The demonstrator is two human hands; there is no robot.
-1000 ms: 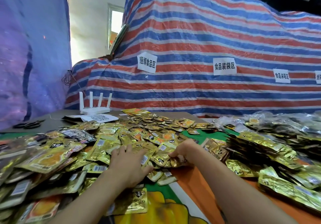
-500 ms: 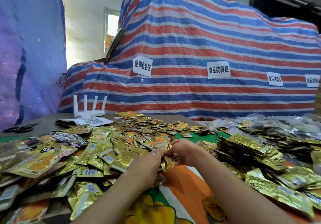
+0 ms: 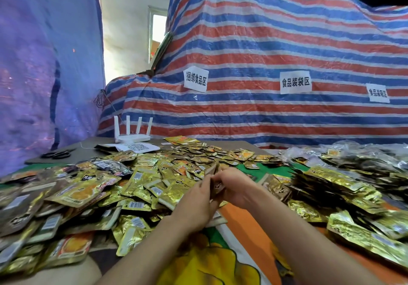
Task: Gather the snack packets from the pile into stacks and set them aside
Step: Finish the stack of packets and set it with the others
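Gold foil snack packets, flat and rectangular, some with orange panels, some showing white barcode labels on the back. Loose pile (image 3: 123, 187) sprawled over the left and middle of the table, packets overlapping at all angles, thinning toward the far edge. Small bunch of packets (image 3: 217, 187) raised at the pile's near right edge, stood on edge and pressed together between left hand (image 3: 196, 205) and right hand (image 3: 236, 185). Gathered stacks (image 3: 335, 183) laid in overlapping rows at right, well apart from the pile, a few larger gold packets (image 3: 366, 238) lying nearest.
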